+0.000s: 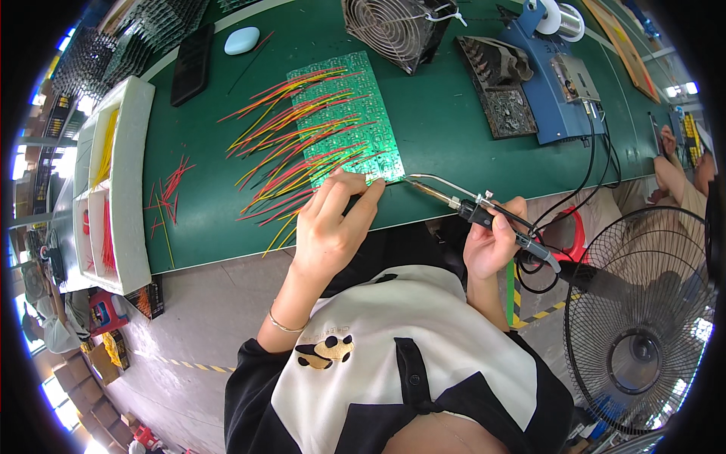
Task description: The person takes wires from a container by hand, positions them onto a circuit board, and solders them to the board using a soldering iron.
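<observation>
A green circuit board panel (378, 98) lies on the green mat, with rows of red, yellow and black wires (302, 136) fanning out to its left. At the panel's near edge, my left hand (333, 219) is closed in a pinch; its fingertips touch the board, and whatever they grip is too small to name. My right hand (495, 238) holds a soldering iron (476, 212) with a thin curved solder feed tube (446, 184) fixed to it. The iron's tip meets the board's near right corner, close to my left fingertips.
At left stands a white foam box (136, 174) of sorted wires, beside loose red wires (175, 185). A black phone (192, 64), a white oval case (242, 41) and a small fan (393, 30) sit farther back. A blue solder feeder (541, 83) stands right; a floor fan (635, 340) is near right.
</observation>
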`<action>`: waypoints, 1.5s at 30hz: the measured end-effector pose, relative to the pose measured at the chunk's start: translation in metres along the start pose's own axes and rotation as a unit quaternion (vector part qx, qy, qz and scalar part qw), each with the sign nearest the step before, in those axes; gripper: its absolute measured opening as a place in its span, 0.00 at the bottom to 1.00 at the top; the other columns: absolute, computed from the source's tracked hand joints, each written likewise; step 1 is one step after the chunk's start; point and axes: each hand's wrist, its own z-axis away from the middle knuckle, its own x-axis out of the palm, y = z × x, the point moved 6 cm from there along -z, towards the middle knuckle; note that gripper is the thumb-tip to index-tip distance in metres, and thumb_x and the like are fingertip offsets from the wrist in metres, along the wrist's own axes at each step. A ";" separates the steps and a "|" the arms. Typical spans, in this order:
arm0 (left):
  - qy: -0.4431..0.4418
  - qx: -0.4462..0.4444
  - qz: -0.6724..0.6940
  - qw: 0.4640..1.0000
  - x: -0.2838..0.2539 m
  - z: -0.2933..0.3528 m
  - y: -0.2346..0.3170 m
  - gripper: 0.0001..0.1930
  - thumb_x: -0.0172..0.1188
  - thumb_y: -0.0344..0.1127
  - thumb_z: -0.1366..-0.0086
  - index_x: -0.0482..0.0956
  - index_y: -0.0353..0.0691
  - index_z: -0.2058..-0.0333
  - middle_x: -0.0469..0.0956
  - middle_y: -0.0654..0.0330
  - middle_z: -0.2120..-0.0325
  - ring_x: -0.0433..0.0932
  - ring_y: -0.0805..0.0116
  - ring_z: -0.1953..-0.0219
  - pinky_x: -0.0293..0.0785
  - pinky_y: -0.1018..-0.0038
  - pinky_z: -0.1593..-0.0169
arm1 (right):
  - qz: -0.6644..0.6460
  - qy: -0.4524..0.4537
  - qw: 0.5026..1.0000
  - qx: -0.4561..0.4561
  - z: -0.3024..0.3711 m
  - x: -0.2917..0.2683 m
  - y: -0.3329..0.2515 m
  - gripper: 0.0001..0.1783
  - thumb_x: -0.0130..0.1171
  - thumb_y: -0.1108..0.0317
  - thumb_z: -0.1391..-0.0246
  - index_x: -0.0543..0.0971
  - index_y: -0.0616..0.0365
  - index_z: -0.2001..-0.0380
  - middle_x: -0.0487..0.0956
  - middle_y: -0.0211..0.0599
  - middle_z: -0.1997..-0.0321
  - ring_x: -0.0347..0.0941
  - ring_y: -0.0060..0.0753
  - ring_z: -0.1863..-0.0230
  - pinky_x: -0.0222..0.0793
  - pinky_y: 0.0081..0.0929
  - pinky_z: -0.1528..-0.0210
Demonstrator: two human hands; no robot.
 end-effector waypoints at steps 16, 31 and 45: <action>0.011 -0.095 0.056 0.994 -0.015 -0.006 -0.010 0.14 0.63 0.27 0.57 0.75 0.34 0.67 0.70 0.56 0.68 0.72 0.60 0.64 0.71 0.69 0.63 | -0.057 -0.012 0.998 -0.011 -0.018 -0.014 0.006 0.09 0.43 0.67 0.47 0.62 0.57 0.78 0.58 0.27 0.89 0.59 0.20 0.84 0.71 0.36 0.59; 0.064 -0.098 -0.066 0.991 -0.143 -0.001 -0.056 0.23 0.64 0.27 0.62 0.73 0.40 0.62 0.70 0.57 0.61 0.69 0.58 0.58 0.69 0.64 0.58 | -0.002 0.019 1.000 -0.025 -0.057 0.000 0.004 0.10 0.42 0.62 0.45 0.65 0.56 0.76 0.55 0.23 0.88 0.53 0.14 0.83 0.69 0.27 0.58; 0.000 -0.486 -0.295 0.822 -0.342 0.071 -0.498 0.11 0.59 0.37 0.54 0.81 0.45 0.69 0.79 0.53 0.74 0.78 0.60 0.70 0.73 0.70 0.62 | 0.045 0.046 0.997 -0.051 -0.056 0.001 0.008 0.07 0.43 0.69 0.45 0.64 0.58 0.76 0.58 0.26 0.85 0.52 0.14 0.83 0.69 0.20 0.65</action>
